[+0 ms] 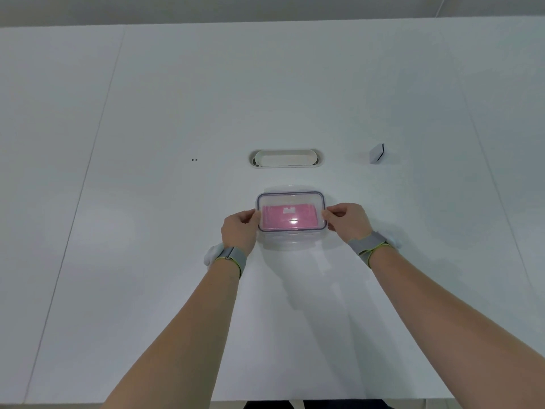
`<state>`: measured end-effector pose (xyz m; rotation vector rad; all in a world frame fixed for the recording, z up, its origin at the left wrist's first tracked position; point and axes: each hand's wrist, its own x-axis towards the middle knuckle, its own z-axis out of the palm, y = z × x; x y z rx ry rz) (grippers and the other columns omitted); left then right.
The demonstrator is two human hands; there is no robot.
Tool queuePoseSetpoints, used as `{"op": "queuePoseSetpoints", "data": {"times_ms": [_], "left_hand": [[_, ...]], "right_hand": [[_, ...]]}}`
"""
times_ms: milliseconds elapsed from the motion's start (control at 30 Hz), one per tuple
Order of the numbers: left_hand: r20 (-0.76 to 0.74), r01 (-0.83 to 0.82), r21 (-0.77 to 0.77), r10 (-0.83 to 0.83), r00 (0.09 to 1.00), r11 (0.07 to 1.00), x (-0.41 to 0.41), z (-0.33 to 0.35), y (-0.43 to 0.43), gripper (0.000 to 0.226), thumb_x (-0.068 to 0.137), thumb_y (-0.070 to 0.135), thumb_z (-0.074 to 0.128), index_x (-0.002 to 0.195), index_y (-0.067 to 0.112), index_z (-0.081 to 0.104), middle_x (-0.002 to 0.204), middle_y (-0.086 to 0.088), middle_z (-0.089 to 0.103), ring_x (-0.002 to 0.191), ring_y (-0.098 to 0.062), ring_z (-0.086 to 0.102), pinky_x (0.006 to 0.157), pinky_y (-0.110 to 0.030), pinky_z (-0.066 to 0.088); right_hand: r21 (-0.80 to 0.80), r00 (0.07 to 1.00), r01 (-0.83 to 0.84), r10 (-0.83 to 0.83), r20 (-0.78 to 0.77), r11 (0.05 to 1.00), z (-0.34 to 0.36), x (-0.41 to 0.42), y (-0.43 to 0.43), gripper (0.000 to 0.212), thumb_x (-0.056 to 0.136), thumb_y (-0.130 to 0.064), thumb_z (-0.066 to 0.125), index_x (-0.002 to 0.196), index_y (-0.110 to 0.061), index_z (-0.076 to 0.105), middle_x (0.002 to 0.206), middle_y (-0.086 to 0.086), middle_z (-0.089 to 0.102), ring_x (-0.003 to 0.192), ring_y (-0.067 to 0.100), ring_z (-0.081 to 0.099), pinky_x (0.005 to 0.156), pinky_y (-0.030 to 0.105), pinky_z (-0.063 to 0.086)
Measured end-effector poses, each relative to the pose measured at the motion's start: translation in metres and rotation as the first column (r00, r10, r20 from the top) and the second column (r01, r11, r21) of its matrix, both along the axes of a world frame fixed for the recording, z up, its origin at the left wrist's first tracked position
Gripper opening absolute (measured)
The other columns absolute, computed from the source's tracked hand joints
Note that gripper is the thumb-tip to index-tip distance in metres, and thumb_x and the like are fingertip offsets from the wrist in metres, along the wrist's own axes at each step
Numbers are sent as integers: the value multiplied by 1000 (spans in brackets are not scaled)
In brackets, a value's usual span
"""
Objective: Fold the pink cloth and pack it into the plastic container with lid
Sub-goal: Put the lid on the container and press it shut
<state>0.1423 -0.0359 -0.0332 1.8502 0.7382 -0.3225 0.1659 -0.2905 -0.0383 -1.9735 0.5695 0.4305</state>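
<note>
Two bare forearms, no sleeves. Left hand (239, 231) and right hand (348, 221) both bare, no gloves, no rings visible. Grey fabric band (233, 255) around the left wrist, edged with a thin yellow-green line, small metal-looking buckle on top, white rounded unit (213, 255) attached at its outer side. Matching grey band (368, 243) on the right wrist, same yellow-green edging, white unit (393, 240) at its outer side.

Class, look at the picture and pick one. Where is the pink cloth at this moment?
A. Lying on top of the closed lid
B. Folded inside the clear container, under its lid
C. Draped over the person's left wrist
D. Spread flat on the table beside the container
B: the pink cloth shows through the clear lid of the plastic container, with the left hand and right hand at its short sides.
</note>
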Motion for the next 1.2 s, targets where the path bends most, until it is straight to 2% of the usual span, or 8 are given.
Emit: {"op": "queuePoseSetpoints", "data": {"times_ms": [133,233,333,467,700,967,1100,1200], "left_hand": [[46,150,115,-156,987,982,5,6,18,50,97,43,73,143,23,67,140,3,70,126,-18,65,104,-27,47],[94,354,250,-386,918,902,13,7,26,85,88,51,80,161,27,44,163,3,46,143,-20,49,115,-37,43],[-42,660,394,-704,709,640,26,9,20,126,73,61,89,170,25,17,176,2,18,160,-25,19,127,-48,30],[-201,788,495,-833,515,367,39,4,-1,148,62,69,90,170,27,-1,178,0,5,163,-30,9,128,-53,25],[-170,760,543,-839,516,357,46,-15,-13,144,53,55,92,168,24,12,163,-2,31,154,-32,26,122,-49,33],[-90,747,540,-855,510,389,51,-19,-9,130,44,47,91,157,22,31,141,-3,47,127,-31,45,99,-39,49],[-70,748,533,-860,506,396,50,-19,-8,135,48,47,94,163,24,26,151,-2,43,140,-32,39,113,-42,44],[-87,762,464,-833,547,452,47,-15,-7,148,53,55,98,169,33,9,171,-2,20,159,-33,16,129,-50,26]], "right_hand": [[-256,978,-190,206,38,948,13,-4,-10,54,91,-39,77,136,-12,64,135,11,59,116,30,65,104,42,52],[-418,894,-370,441,85,830,22,-5,-10,91,80,-54,82,154,-20,43,157,7,39,143,29,43,119,44,39],[-550,775,-538,632,-23,639,26,0,3,127,64,-72,82,164,-28,17,171,-1,19,155,26,24,122,50,34],[-621,637,-659,753,-162,424,23,17,20,142,58,-79,78,166,-26,2,173,-2,11,159,25,16,127,51,24],[-609,556,-718,804,-211,336,5,29,25,138,53,-70,75,163,-17,12,161,3,31,148,29,34,121,50,33],[-648,557,-671,822,-119,360,-4,32,27,110,47,-59,71,142,-18,34,126,-1,51,114,25,53,92,37,50],[-639,560,-674,821,-114,371,-6,32,22,119,50,-64,73,151,-19,27,138,0,47,128,27,50,104,39,47],[-607,574,-689,809,-125,395,-2,30,18,142,51,-80,75,164,-24,10,163,0,31,151,27,31,122,45,32]]}}
